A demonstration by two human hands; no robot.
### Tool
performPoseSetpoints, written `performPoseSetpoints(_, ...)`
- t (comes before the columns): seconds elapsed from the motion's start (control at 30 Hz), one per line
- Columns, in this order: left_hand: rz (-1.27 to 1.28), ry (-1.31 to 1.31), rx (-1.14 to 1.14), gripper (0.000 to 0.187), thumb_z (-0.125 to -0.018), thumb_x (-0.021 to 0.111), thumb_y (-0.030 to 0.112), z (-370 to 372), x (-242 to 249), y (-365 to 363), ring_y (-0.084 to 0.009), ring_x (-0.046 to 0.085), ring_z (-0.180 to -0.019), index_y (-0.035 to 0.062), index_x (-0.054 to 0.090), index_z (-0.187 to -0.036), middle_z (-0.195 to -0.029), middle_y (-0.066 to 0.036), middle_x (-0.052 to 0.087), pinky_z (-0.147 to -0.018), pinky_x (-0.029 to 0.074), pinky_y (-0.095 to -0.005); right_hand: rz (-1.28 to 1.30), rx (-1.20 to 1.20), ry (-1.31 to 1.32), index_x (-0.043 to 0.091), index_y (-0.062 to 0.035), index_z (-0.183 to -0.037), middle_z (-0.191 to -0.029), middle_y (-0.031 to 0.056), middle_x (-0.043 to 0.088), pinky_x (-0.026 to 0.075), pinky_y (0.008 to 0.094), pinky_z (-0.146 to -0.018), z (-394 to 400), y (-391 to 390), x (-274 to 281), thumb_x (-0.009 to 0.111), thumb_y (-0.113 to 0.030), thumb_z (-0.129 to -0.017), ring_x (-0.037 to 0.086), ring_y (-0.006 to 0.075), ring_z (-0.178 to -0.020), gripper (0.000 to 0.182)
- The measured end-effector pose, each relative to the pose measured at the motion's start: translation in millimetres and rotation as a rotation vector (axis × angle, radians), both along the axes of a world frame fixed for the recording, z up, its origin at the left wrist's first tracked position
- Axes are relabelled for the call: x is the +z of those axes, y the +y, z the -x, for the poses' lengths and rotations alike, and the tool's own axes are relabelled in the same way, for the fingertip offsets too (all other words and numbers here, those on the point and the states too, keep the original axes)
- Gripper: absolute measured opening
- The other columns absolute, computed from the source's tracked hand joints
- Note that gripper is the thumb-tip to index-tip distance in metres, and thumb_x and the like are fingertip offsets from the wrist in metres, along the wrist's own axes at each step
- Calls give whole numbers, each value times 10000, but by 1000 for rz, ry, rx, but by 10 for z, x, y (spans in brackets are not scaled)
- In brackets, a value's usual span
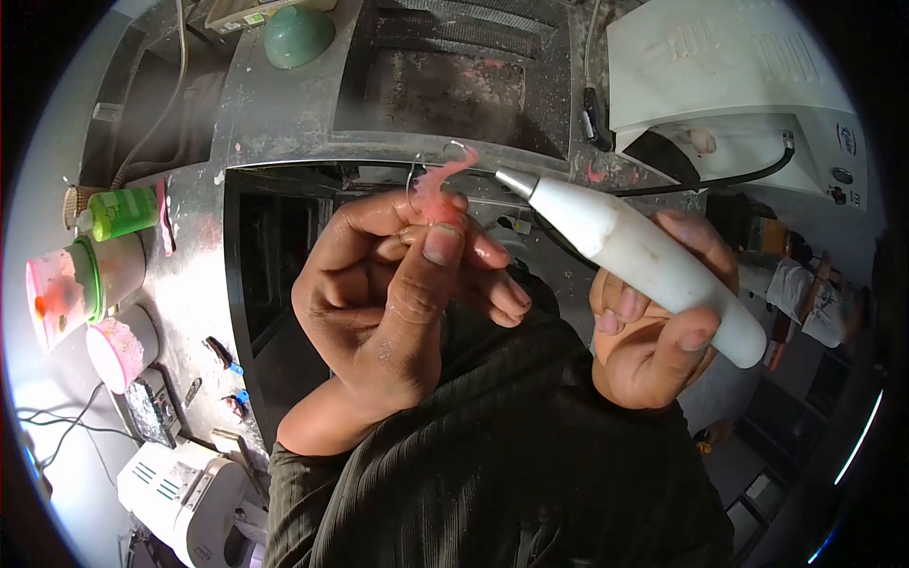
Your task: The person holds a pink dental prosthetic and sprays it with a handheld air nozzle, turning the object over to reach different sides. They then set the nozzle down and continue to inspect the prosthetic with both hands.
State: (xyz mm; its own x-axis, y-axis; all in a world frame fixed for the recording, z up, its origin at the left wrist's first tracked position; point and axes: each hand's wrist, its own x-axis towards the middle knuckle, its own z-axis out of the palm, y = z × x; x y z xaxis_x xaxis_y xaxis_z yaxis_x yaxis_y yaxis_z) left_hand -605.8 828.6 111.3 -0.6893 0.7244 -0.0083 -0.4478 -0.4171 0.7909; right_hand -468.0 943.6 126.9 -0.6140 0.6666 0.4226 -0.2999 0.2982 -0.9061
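Observation:
My left hand [388, 293] pinches a pink denture plate [437, 194] between thumb and fingers, holding it up in front of me. The plate is curved, with a scalloped edge and thin wire clasps [411, 175] sticking out. Part of it is hidden under my thumb. In my right hand [663, 341] is a thick white handpiece [644, 256], with my fingers wrapped round its body. Its tapered metal nozzle [516, 182] points up and left towards the denture plate, a short gap apart from it.
Beyond my hands lies a dusty recessed tray [445, 95] in the grey bench. At upper right stands a white machine [720, 66] with a black hose [739, 177]. A green bowl [298, 38], a green bottle [123, 211], pink-stained tubs [123, 348] and another white machine [175, 497] are leftward.

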Motion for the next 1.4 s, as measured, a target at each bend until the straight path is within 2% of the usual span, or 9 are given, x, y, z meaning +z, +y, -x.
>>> performPoseSetpoints(0.33,-65,-32,-42,196,-989,541,52,53,-86,-99,-238,699,-698,-63,519,-1147,-882,-199,678,-610,616,-351,19,-115,-92,487,121,-1220,-901,137,616,444,208,-511,27,-170,44,585,-498,-945,521,71,-583,684)
performPoseSetpoints(0.4,-47,-53,-46,200,-988,545,58,53,-83,-120,-238,700,-701,-59,520,-1149,-883,-199,679,-613,616,-355,-120,-106,-151,407,117,-1273,-701,79,518,355,218,-420,100,-161,55,387,-487,-1021,421,109,-483,655)
performPoseSetpoints(0.53,-37,-60,-45,200,-989,546,62,77,-76,-148,-242,700,-699,-53,522,-1151,-882,-200,678,-610,614,-357,-126,-95,-183,414,122,-1262,-689,73,516,355,218,-419,95,-187,53,394,-478,-1020,421,108,-480,647)
performPoseSetpoints(0.6,-45,-85,-44,196,-993,540,65,83,-73,-157,-246,698,-691,-51,522,-1150,-877,-203,676,-598,612,-357,69,-131,-115,496,123,-1215,-913,150,620,444,207,-512,76,-235,44,583,-484,-949,531,79,-592,668)
performPoseSetpoints(0.7,31,-19,41,195,-996,512,89,42,-52,-121,-261,643,-546,-75,544,-1096,-830,-194,626,-454,565,-327,67,-135,-98,496,124,-1216,-937,161,626,444,208,-513,99,-242,46,582,-466,-954,531,79,-592,651)
performPoseSetpoints(0.93,37,-27,42,198,-993,516,91,54,-59,-118,-253,634,-530,-79,548,-1090,-815,-190,618,-449,562,-325,55,-124,-90,493,131,-1216,-959,170,631,456,219,-539,120,-237,43,588,-435,-956,533,82,-602,630)
performPoseSetpoints(1.0,8,-27,34,202,-990,516,86,61,-70,-120,-247,621,-506,-79,546,-1102,-807,-190,614,-442,557,-324,-76,-81,-211,415,125,-1261,-722,77,511,370,210,-447,126,-223,45,429,-463,-1016,449,103,-540,637)
performPoseSetpoints(1.1,-135,-89,-103,207,-1009,498,77,157,-155,-165,-255,677,-632,-60,509,-1164,-860,-206,655,-541,603,-357,-101,-102,-205,415,118,-1263,-743,88,513,368,209,-452,125,-242,2,439,-461,-1014,458,101,-569,630)
performPoseSetpoints(1.4,-210,-205,-167,221,-1024,471,111,206,-192,-128,-270,674,-615,-55,518,-1162,-831,-184,633,-510,607,-350,-134,-101,-232,414,132,-1256,-728,81,505,354,222,-443,91,-203,3,416,-466,-1018,429,105,-531,644)
